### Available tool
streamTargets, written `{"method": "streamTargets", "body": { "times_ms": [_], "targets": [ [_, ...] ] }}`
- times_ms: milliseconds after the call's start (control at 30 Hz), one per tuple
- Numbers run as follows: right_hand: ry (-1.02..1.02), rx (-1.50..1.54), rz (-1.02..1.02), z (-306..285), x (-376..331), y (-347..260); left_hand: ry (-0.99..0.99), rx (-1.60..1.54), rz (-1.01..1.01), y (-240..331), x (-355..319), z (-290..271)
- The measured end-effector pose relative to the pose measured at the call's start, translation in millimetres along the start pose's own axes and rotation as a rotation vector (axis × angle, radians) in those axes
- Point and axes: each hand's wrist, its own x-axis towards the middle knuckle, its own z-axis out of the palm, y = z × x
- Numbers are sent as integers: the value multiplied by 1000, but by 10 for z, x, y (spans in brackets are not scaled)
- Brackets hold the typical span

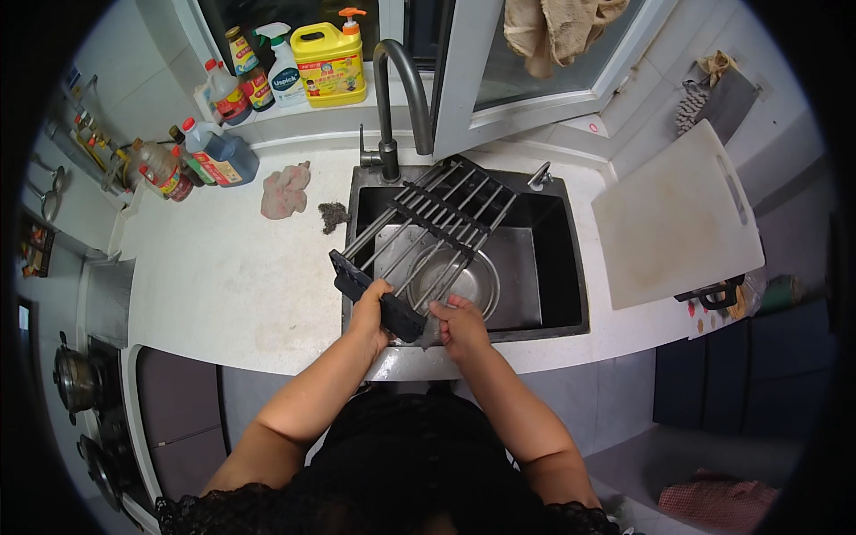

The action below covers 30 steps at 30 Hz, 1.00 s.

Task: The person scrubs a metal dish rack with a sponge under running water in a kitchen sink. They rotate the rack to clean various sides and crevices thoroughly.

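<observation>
Metal rack (428, 227) in both hands, slanting up-right over sink (557, 259).

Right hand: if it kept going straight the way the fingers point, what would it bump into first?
The right hand points away from the person, over the sink. It already touches the metal rack, so it would probably slide along the bars; the round metal bowl sits below them.

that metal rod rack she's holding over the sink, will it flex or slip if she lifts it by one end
The drying rack probably stays stiff: its rods run straight across the sink. The left hand and right hand hold only the near end, so it may feel end-heavy. Thin metal rods could be slippery if wet.
</observation>
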Motion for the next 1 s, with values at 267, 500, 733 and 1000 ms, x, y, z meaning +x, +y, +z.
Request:
{"method": "streamTargets", "body": {
  "times_ms": [267, 500, 733, 1000],
  "targets": [
    [-171, 269, -82, -246, 442, -69, -68, -28, 25, -54, -125, 155],
    [-214, -206, -130, -163, -176, -206, -149, -125, -194, 140, -246, 164],
    [-103, -372, -643, -166, -364, -252, -225, -136, -264, 201, -369, 211],
    [121, -878, -1418, -180, -152, -220, -126, -73, -161, 209, -294, 223]
  ]
}}
